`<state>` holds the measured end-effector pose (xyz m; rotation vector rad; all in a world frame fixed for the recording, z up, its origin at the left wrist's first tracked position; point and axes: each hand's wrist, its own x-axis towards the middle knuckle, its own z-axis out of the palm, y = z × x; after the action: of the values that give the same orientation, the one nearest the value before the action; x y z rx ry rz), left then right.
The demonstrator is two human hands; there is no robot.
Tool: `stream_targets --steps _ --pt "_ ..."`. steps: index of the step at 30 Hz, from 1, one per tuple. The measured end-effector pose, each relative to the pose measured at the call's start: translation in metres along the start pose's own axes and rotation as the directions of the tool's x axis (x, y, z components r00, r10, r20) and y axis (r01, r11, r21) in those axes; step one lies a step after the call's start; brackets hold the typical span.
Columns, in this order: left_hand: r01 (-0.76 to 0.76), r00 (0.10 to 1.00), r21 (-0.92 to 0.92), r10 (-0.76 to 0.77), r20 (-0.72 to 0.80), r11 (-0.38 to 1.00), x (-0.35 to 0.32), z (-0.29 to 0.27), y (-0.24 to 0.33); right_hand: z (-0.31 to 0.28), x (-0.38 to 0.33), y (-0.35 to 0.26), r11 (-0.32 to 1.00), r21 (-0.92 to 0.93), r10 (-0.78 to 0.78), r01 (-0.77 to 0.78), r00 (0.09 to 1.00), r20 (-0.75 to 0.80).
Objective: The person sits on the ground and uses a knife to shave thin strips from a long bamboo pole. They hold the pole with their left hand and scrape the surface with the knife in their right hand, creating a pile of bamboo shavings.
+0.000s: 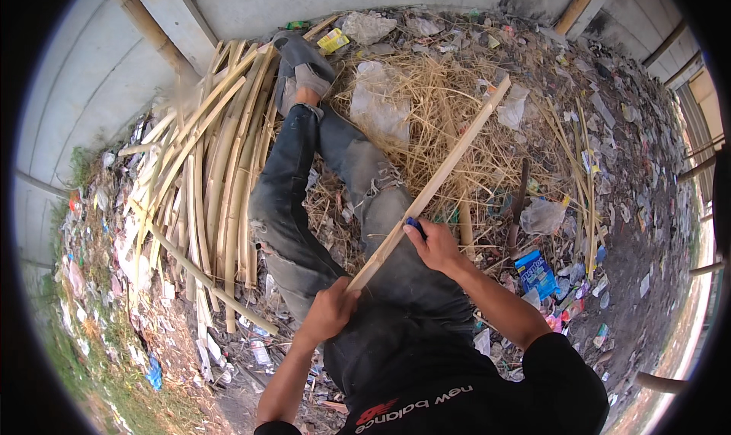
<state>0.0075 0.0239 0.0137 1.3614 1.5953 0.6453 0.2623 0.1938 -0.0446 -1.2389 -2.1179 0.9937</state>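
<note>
Here, left fingers (338,301) grip pale strip (449,165) low; right fingers (431,241) hold blue handle (415,225) alongside.

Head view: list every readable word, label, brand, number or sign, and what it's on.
Described by place and look, not transcribed:
Black shirt: pale lettering beside a red logo, readable, upside down in this view.
Blue packet: large pale lettering, readable, tilted.
Yellow wrapper: print too small to read.
Ground litter: any print on the small scraps is too small or blurred.
Wooden strip: no lettering visible.
</note>
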Motion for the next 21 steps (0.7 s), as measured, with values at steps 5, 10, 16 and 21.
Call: stream_targets --steps 5,10,16,21 --pt "0.078 0.993 0.164 -0.061 -0.106 0.983 0.022 0.020 0.008 -0.005 -0.001 -0.004 0.986 0.110 0.132 -0.125 0.990 -0.056" --pt "0.110 0.983 0.278 -0.064 -0.171 0.954 0.040 0.033 0.017 -0.012 -0.001 0.031 0.929 0.310 0.184 -0.201 0.979 0.084" --pt "0.069 0.981 0.201 -0.030 -0.192 0.977 0.061 0.042 0.014 -0.022 -0.003 0.059 0.693 0.568 0.145 -0.444 0.857 0.494" --pt "0.102 0.977 0.190 -0.063 -0.201 0.976 0.070 0.043 0.010 -0.019 -0.007 -0.001 0.997 0.031 -0.074 0.070 0.986 0.152"
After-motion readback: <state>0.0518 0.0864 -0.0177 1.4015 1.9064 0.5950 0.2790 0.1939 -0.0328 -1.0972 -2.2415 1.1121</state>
